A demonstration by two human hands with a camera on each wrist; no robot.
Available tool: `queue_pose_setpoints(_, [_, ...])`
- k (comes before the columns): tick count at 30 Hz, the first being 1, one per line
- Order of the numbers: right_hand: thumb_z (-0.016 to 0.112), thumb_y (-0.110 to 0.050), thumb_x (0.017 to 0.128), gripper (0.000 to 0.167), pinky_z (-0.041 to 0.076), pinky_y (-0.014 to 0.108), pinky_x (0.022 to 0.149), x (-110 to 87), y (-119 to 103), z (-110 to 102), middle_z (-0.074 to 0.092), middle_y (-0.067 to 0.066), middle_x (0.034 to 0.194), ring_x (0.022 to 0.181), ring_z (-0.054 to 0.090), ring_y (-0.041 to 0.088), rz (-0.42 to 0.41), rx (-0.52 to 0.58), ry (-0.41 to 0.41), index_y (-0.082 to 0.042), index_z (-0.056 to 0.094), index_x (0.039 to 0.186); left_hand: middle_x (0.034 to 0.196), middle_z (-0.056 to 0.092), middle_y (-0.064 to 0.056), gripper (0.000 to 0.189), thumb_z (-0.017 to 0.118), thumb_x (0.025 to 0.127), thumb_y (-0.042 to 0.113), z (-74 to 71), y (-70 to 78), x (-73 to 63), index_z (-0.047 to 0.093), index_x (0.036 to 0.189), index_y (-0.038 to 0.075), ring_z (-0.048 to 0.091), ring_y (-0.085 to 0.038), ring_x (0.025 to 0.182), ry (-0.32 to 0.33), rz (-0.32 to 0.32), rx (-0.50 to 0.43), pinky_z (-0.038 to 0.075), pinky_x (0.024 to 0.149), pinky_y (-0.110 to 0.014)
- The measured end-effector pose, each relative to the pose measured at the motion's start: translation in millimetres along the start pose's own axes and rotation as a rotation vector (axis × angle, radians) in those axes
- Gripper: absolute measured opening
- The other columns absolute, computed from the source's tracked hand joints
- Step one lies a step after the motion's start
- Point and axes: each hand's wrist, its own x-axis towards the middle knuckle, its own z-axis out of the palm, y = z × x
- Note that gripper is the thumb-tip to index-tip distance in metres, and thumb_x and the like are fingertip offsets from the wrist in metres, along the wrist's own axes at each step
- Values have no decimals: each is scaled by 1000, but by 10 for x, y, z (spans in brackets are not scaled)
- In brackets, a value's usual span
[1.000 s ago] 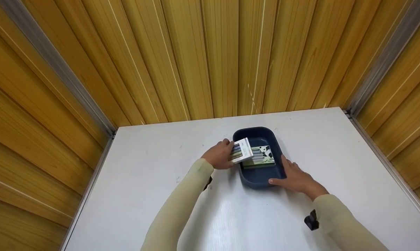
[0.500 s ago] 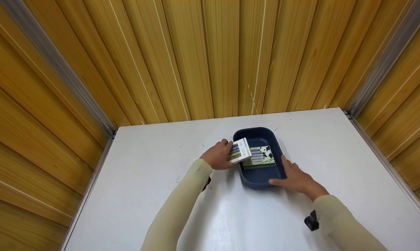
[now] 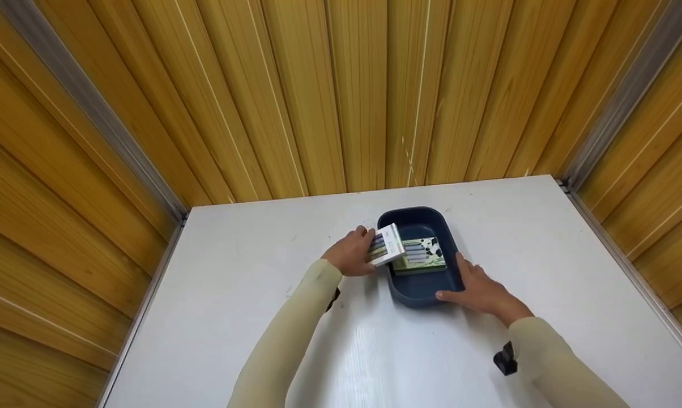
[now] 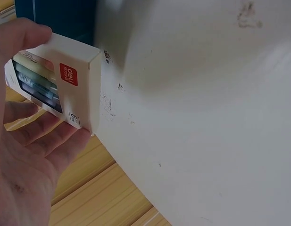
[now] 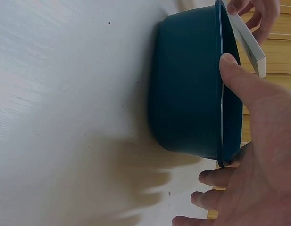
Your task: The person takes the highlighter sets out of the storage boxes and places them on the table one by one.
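My left hand (image 3: 349, 253) grips a white box of highlighter pens (image 3: 390, 243) by its end, tilted over the left rim of a dark blue bin (image 3: 426, 296). In the left wrist view the box (image 4: 77, 82) shows a red deli label and pens through a window, with thumb above and fingers below. Inside the bin lies another pen box (image 3: 426, 255) with a panda print, partly covered by the held one. My right hand (image 3: 480, 290) is at the bin's near right corner. Its thumb touches the rim in the right wrist view, and the other fingers (image 5: 206, 200) stretch out beside the wall.
The bin stands on a white table (image 3: 250, 294), right of its middle and towards the back. Wood-patterned panels (image 3: 358, 96) rise behind and on both sides. Small dark marks (image 4: 107, 106) dot the tabletop.
My left hand has drawn slightly to the left with the pen box, showing more of the panda box beneath. My right hand and the bin have stayed in place.
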Motion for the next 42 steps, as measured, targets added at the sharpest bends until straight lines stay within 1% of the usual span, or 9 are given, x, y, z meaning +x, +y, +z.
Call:
queue_pose_setpoints(7, [57, -77, 76, 123, 22, 72, 107, 0, -3, -1, 3, 33, 157, 142, 6, 56, 3, 5, 0, -7, -7, 155, 138, 45, -13, 86, 74, 81, 39, 0, -27, -23, 30, 149, 10, 52, -22, 118, 0, 3, -29, 46, 102, -37])
queue_pose_setpoints(16, [58, -76, 76, 123, 21, 73, 107, -6, -14, -4, 2, 33, 157, 142, 6, 56, 11, 21, -5, -9, -8, 155, 137, 45, -11, 88, 76, 80, 39, 14, -63, -51, 29, 150, 13, 52, -22, 117, -9, -26, -57, 47, 101, -37])
queue_pose_setpoints(25, [59, -70, 80, 118, 20, 72, 107, -2, -15, -9, 2, 31, 158, 144, 4, 53, 0, 17, -6, -8, -9, 155, 134, 45, -12, 87, 76, 80, 40, 49, -109, -75, 30, 148, 12, 53, -22, 114, -6, -21, -20, 48, 99, -37])
queue_pose_setpoints(30, [59, -70, 80, 118, 21, 72, 107, 2, -13, -2, 2, 31, 158, 143, 4, 53, 3, 18, -5, -9, -9, 155, 134, 45, -11, 87, 77, 79, 40, 71, -137, -81, 31, 148, 12, 53, -22, 115, -6, -37, -35, 47, 100, -37])
queue_pose_setpoints(38, [59, -71, 80, 118, 20, 72, 107, -3, -23, -5, 2, 31, 158, 143, 4, 54, 13, 26, -15, -9, -9, 155, 135, 44, -10, 89, 79, 77, 40, 95, -179, -101, 31, 147, 13, 51, -21, 118, -39, -78, -75, 46, 102, -38])
queue_pose_setpoints(42, [58, -70, 80, 118, 19, 73, 108, -4, -26, -10, 1, 30, 158, 144, 3, 53, 17, 29, -21, -10, -10, 155, 133, 45, -9, 87, 80, 77, 40, 117, -208, -101, 32, 145, 14, 51, -20, 117, -40, -88, -77, 46, 102, -37])
